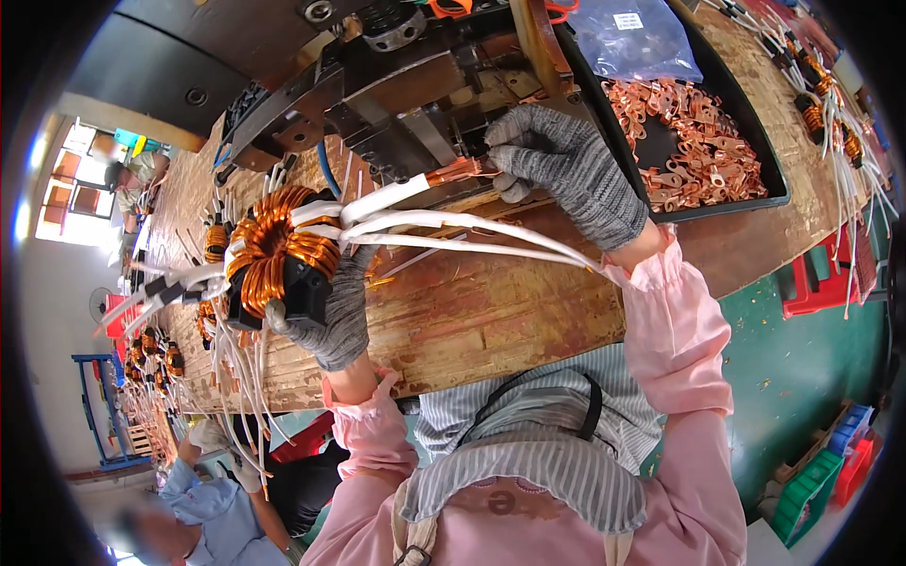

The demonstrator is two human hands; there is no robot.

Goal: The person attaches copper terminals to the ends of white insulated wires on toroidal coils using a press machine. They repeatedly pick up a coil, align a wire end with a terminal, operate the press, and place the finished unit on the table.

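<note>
My left hand (pixel 335 316), in a grey knit glove, grips a ring-shaped coil (pixel 283 247) wound with thick copper wire on a black base. Several white-sleeved leads (pixel 425 222) run from the coil to the right. One thicker white lead (pixel 385 198) ends in bare copper strands (pixel 453 173). My right hand (pixel 571 165), gloved alike, has its fingers pinched at the tip of these strands; whether a lug sits between the fingertips is hidden. Just beyond the strands stands the dark metal press (pixel 396 104) with its tooling.
A black tray (pixel 727 206) at the right holds copper lugs (pixel 698 156) and a plastic bag (pixel 632 38). More coils (pixel 813 113) lie at the far right and along the left (pixel 175 358). Co-workers (pixel 203 514) sit at the left. A red stool (pixel 821 283) stands at the right.
</note>
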